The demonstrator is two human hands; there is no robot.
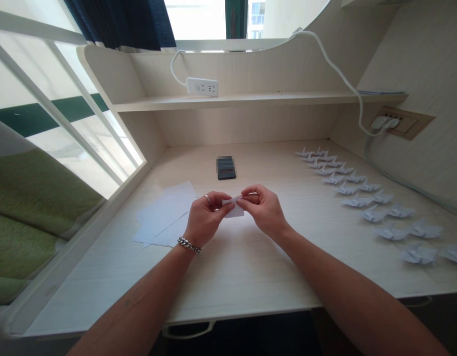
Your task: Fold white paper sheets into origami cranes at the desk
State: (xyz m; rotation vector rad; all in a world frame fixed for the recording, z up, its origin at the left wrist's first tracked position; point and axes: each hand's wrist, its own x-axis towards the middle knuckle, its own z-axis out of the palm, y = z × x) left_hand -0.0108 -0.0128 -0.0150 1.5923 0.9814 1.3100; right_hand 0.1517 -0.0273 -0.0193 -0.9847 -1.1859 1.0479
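My left hand [205, 217] and my right hand [261, 207] meet above the middle of the desk [250, 267]. Both pinch a small folded piece of pale paper [234, 207] between thumb and fingers, one hand on each end. The left hand wears a ring and a chain bracelet at the wrist. A loose stack of pale paper sheets [163, 215] lies flat on the desk just left of my left hand.
Several folded paper cranes [365, 198] sit in two rows along the right side of the desk. A dark phone [226, 168] lies further back. A white power strip [202, 87] rests on the shelf, its cable running to a wall socket [393, 122].
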